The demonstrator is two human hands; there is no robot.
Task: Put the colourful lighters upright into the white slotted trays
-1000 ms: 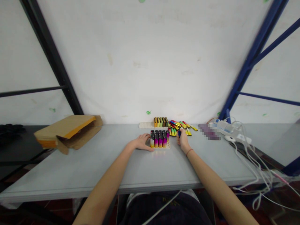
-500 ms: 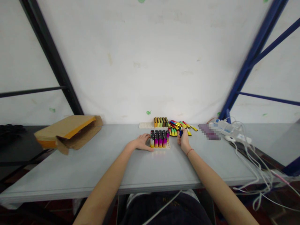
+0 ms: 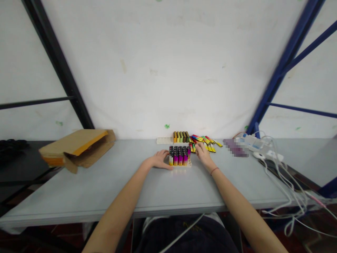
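Observation:
A small white tray (image 3: 189, 164) carries upright lighters (image 3: 180, 160) in rows, purple and yellow with black tops. My left hand (image 3: 158, 160) braces the left end of this tray, its thumb along the front edge and its fingers at the side. To the right of the tray, my right hand (image 3: 204, 155) is closed, fingertips pointing at the loose lighters (image 3: 210, 141) with shiny, colourful bodies. What it holds is hidden from view. Behind, near the wall, upright orange, yellow-green and dark lighters (image 3: 181, 137) stand beside a second white tray (image 3: 164, 140).
An opened brown cardboard box (image 3: 76, 146) lies on the left of the grey table (image 3: 110, 193). White cables and a power strip (image 3: 254, 142) spread over the right side, near a blurred purple object (image 3: 235, 147). Metal frames rise on both sides.
My right hand has moved a little left, nearer the front tray. The dark blue thing seen in its fingers earlier is now out of sight. My left hand stays put.

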